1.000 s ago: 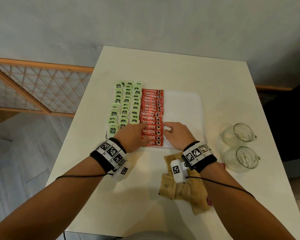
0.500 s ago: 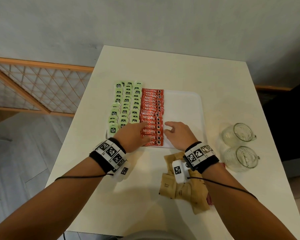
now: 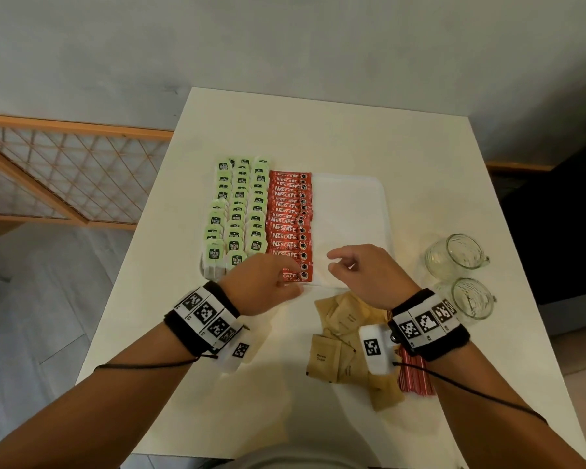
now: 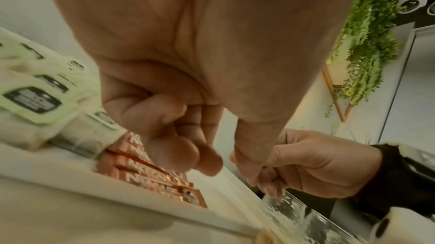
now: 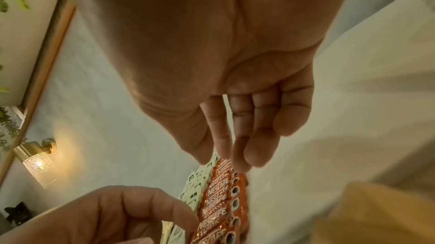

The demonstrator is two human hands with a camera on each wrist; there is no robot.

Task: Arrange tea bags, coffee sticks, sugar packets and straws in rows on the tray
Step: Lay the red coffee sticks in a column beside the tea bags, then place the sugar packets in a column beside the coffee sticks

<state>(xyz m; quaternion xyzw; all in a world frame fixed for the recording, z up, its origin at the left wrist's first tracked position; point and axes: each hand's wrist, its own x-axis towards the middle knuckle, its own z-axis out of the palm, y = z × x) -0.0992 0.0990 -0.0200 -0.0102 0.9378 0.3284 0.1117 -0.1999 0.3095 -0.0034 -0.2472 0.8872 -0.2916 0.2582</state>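
Note:
A white tray (image 3: 352, 211) carries green tea bags (image 3: 237, 204) in three rows on its left part and a column of red coffee sticks (image 3: 290, 225) beside them. My left hand (image 3: 285, 282) is at the near end of that column, fingers bent, one fingertip touching the left end of a near stick (image 5: 212, 218); it holds nothing. My right hand (image 3: 335, 262) hovers over the bare tray just right of the sticks, fingers relaxed and empty (image 5: 235, 158). Brown sugar packets (image 3: 342, 340) and red straws (image 3: 416, 377) lie on the table under my right wrist.
Two empty glass cups (image 3: 457, 255) (image 3: 471, 299) stand at the table's right edge, close to my right forearm. The right half of the tray is bare. A wooden lattice screen (image 3: 65, 174) stands left of the table.
My right hand has come off the right ends of the coffee sticks and moved right, lifting a little. My left hand has stayed by the near sticks.

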